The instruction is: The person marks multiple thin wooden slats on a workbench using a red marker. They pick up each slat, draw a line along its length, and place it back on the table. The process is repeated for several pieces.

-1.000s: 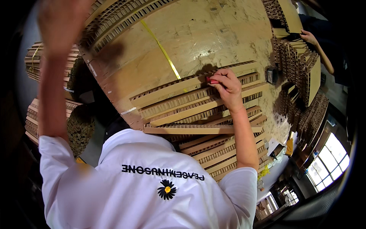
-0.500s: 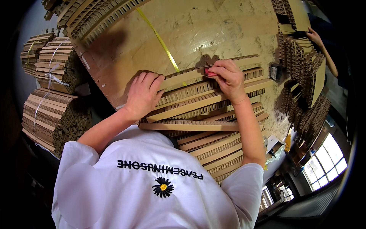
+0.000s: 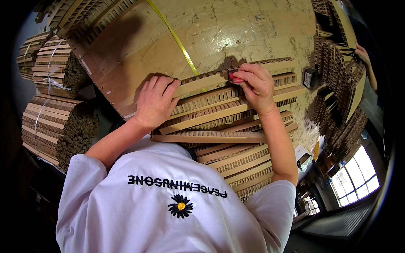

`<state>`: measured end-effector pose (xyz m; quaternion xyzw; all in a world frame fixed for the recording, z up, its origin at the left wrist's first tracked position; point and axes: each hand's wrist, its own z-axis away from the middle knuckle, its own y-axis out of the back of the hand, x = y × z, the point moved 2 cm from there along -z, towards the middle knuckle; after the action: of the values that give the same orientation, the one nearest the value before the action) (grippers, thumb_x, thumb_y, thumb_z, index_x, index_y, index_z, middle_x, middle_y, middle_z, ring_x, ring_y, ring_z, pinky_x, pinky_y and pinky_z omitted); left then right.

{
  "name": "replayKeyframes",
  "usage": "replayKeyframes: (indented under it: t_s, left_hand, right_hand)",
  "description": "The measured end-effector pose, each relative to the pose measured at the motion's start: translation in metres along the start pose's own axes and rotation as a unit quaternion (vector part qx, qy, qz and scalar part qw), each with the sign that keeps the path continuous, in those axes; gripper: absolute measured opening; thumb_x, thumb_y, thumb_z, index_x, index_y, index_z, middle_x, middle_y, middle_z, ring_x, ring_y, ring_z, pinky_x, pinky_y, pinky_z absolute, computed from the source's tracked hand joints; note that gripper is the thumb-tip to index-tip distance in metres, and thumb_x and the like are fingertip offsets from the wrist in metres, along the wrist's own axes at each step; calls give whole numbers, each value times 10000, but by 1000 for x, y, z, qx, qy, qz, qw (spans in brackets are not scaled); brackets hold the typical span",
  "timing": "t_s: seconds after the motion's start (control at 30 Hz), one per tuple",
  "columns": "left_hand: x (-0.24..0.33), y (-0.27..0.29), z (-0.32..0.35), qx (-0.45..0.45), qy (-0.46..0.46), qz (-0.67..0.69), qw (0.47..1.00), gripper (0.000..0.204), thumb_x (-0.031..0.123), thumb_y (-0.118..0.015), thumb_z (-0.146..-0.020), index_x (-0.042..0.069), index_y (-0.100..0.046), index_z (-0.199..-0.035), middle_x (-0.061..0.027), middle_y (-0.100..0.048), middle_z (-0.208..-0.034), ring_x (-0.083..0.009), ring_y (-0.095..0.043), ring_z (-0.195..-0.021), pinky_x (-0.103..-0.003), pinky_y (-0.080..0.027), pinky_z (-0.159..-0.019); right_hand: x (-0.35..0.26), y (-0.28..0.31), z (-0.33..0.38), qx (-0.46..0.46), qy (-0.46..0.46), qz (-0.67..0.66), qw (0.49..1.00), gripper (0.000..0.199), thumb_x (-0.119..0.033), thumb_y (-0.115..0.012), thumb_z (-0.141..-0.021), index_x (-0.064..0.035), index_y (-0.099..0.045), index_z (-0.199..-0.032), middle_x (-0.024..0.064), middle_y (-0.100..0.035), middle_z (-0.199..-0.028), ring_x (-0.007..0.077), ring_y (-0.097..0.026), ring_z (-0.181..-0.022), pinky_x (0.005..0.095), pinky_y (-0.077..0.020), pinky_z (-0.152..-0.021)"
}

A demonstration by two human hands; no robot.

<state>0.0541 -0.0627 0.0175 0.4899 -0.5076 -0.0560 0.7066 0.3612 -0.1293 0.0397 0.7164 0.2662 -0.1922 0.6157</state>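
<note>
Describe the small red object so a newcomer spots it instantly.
On the brown worktable, find the tan honeycomb-cardboard strip at the left hand. Farther right along it, the right hand pinches a small, red, blocky object. Its colour sets it apart from surrounding tan strips.

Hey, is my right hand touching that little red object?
Touching. The head view shows your right hand with its fingers pinched on the red object, no gap between them.

Concealment and cut-off noted
Right hand point(image 3: 259, 87) partly hides red tool point(image 3: 235, 76); upper edge crops corrugated strips point(image 3: 87, 17) at left.
</note>
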Motion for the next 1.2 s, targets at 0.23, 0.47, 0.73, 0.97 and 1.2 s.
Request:
replayKeyframes:
  t_s: [0.23, 0.47, 0.73, 0.97, 1.2]
  left_hand:
    - [1, 1, 0, -1, 8, 5, 1000, 501, 90, -809, -784, 41, -655, -1257, -127, -633, -1139, -358, -604, -1045, -466, -508, -879]
    - [-1, 2, 4, 5, 3, 17, 1000, 511, 82, -807, -771, 46, -655, -1257, -124, -632, -1144, -360, -604, -1051, -473, -511, -886]
    - [-5, 2, 4, 11, -32, 15, 999, 499, 40, -790, -761, 42, -656, -1242, -141, -628, -1138, -373, -608, -1051, -469, -538, -877]
    - [-45, 151, -103, 224, -164, -256, 926, 419, 161, -746, -946, 29, -651, -1333, -137, -683, -1204, -283, -697, -1017, -431, -578, -876]
    - [71, 18, -11, -32, -167, 19, 985, 448, 326, -871, -787, 101, -647, -1103, -123, -597, -1101, -334, -581, -965, -493, -489, -830]
  right_hand:
    - [0, 1, 0, -8, 1, 16, 1000, 259, -34, -825, -745, -146, -779, -975, 21, -747, -1016, 243, -725, -916, 358, -485, -729]
    - [-2, 0, 2, -20, -5, 10, 1000, 238, -22, -828, -774, -111, -787, -991, 72, -751, -1028, 267, -708, -887, 353, -512, -765]
    - [-11, 8, -1, 27, -47, -34, 998, 229, -35, -847, -791, -111, -783, -997, 37, -752, -1030, 215, -717, -937, 335, -513, -774]
    - [-41, 81, -3, 335, -106, -210, 912, 177, 58, -796, -897, -7, -753, -1056, 49, -695, -1083, 164, -637, -980, 282, -519, -884]
    - [-50, 63, 49, 292, -215, -203, 909, 213, 93, -800, -885, 35, -735, -1078, 59, -666, -1103, 152, -608, -997, 273, -501, -895]
